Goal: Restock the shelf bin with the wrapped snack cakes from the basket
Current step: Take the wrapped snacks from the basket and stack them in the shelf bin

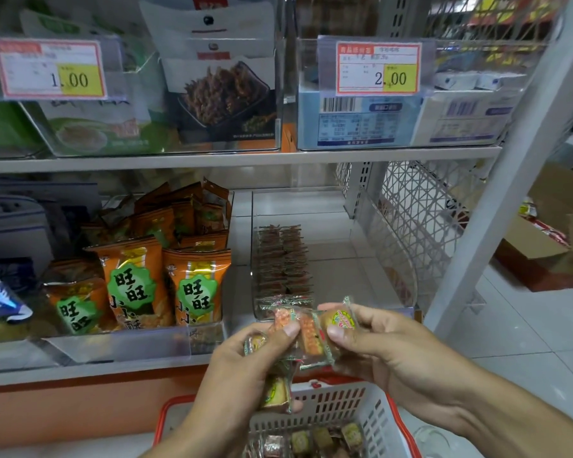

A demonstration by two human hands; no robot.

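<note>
Orange foil snack bags with green labels (131, 285) are standing in the left-hand tray of the lower shelf, and just right of them the left hand (245, 365) is curling its thumb and fingers around a bunch of clear-wrapped yellow and orange snack cakes (306, 335). The right hand (387, 345) is pinching the same bunch from the other side, thumb on a yellow-labelled cake. Both hands are holding the cakes at the front edge of the clear plastic shelf bin (371, 259), which is holding rows of cakes, above the grey slotted basket with red rim (371, 421), where more cakes are lying.
</note>
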